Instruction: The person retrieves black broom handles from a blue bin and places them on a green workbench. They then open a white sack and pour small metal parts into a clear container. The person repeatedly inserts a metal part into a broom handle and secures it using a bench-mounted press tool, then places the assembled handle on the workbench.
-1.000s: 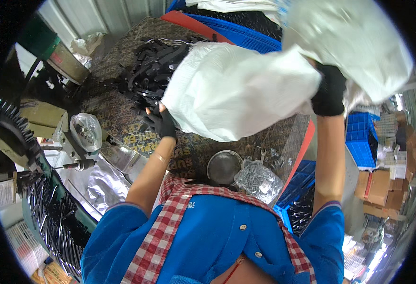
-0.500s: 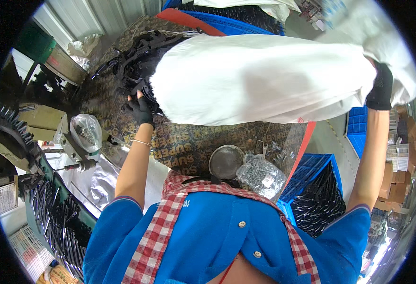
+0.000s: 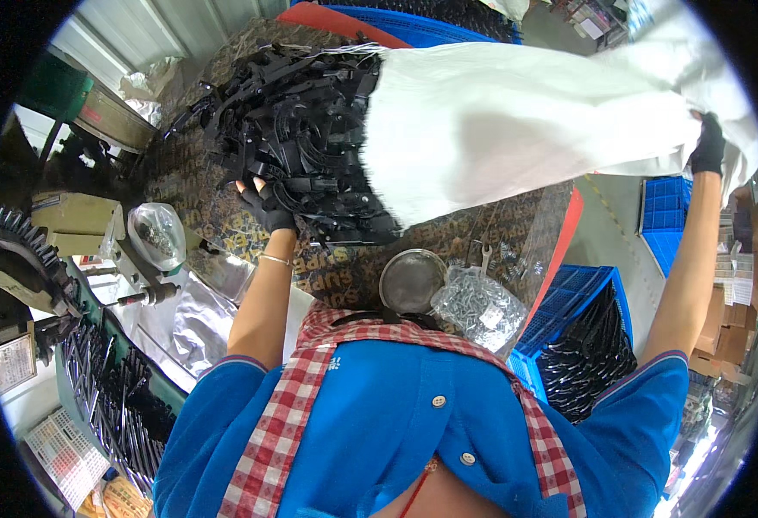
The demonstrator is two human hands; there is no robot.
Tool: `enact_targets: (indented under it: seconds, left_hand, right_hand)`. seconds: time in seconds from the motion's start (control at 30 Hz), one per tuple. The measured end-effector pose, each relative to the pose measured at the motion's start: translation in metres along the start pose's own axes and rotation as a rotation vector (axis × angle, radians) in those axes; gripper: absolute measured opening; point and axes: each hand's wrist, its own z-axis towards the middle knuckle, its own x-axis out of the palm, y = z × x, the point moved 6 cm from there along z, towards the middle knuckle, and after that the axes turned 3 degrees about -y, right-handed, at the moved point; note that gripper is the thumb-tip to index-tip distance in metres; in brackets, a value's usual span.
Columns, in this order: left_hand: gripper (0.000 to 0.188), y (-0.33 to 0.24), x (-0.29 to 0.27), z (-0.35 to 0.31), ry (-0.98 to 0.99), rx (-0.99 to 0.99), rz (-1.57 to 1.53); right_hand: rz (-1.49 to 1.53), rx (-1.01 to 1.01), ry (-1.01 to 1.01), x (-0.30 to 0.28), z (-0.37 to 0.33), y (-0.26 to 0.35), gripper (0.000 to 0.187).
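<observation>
A large white woven sack (image 3: 500, 121) lies across the far side of the printed board tabletop (image 3: 353, 274), its frayed mouth facing left. Out of that mouth spreads a heap of black parts (image 3: 301, 138), curved and strap-like. My right hand (image 3: 708, 145), in a black fingerless glove, is closed on the gathered far-right part of the sack. At the near edge of the heap is my left hand (image 3: 267, 205), also gloved, fingers apart and touching the black parts.
Near me on the board are a round metal dish (image 3: 413, 281), a wrench (image 3: 485, 255) and a clear bag of small metal fasteners (image 3: 480, 312). A blue crate of black parts (image 3: 588, 341) stands at right. Machinery (image 3: 129, 250) and a green bin of black rods (image 3: 120, 388) are at left.
The sack has been drawn to the right and its filled end has flattened. Many more black parts now lie exposed on the board. My right hand has moved slightly right.
</observation>
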Motion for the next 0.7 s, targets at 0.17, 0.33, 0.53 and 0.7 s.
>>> enact_targets:
  seconds: [0.17, 0.33, 0.53, 0.7]
  left_hand:
    - [0.052, -0.003, -0.025, -0.022, 0.058, 0.150, 0.146]
    - [0.053, 0.024, -0.024, -0.010, 0.212, -0.003, -0.117]
    - [0.055, -0.069, -0.058, -0.072, 0.162, -0.337, -0.095]
    - [0.062, -0.044, -0.060, -0.092, 0.373, -0.172, -0.108]
  right_hand:
    - [0.028, 0.089, 0.081, -0.001, -0.010, -0.056, 0.030]
    - [-0.052, 0.240, 0.113, -0.029, -0.018, -0.087, 0.040]
    - [0.490, 0.924, -0.168, 0.025, -0.200, -0.137, 0.045]
    - [0.203, 0.915, -0.034, 0.005, -0.302, -0.137, 0.026]
